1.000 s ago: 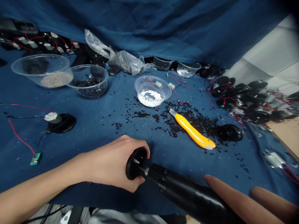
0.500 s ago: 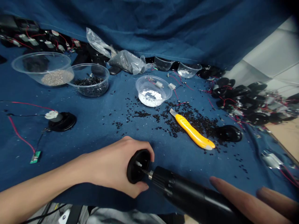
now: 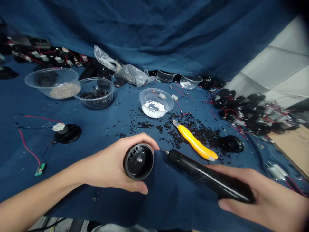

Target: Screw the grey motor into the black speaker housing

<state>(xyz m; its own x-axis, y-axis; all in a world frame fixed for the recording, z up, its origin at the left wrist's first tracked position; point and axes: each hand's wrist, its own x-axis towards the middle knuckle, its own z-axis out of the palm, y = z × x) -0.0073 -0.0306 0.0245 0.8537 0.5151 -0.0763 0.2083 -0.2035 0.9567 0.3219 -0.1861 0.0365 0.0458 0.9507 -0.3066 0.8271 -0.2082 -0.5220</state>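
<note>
Withdrawn from the black housing [image 3: 139,161] gripped by the left hand [image 3: 109,166], the screwdriver [image 3: 207,176] sits in the right hand [image 3: 263,196].

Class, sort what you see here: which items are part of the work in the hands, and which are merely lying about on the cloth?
In use: left hand gripping the round black housing; right hand gripping the black electric screwdriver.

Lying about: yellow utility knife, bowl of white bits, bowl of black screws, loose black disc.
</note>
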